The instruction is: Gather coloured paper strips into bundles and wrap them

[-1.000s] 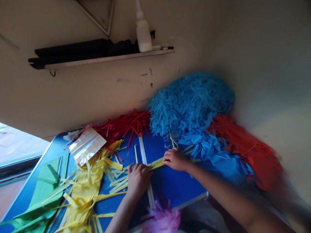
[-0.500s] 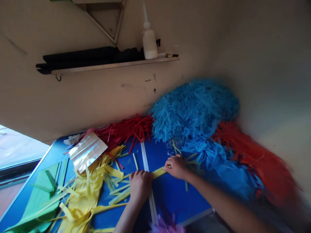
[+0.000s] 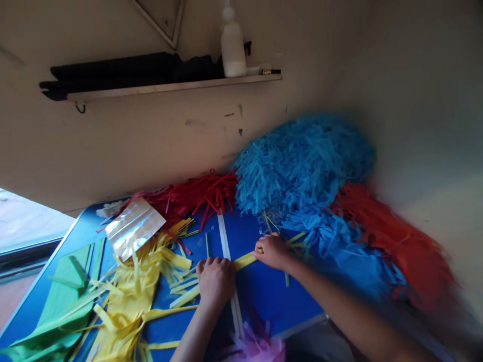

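Observation:
A flat yellow strip (image 3: 244,261) stretches between my two hands, low over the blue table (image 3: 279,296). My left hand (image 3: 216,279) is closed on its left end, knuckles up, beside the table's white seam. Pinched round the right end are the fingers of my right hand (image 3: 270,250). Fringed yellow paper (image 3: 136,289) and loose yellow strips lie to the left of my left hand. More thin strips (image 3: 300,244) rest just beyond my right hand.
Green paper (image 3: 62,296) and a shiny sheet (image 3: 135,227) are at left. Red fringe (image 3: 192,196), a big blue fringed heap (image 3: 302,161) and orange-red fringe (image 3: 396,236) line the wall. A shelf (image 3: 173,87) holds a white bottle (image 3: 233,50). Pink fringe (image 3: 256,347) is at the near edge.
The view has tilted down slightly, so the shelf sits higher. Both hands keep hold of the yellow strip; my left hand is slightly farther left, and a little more of the strip shows between them.

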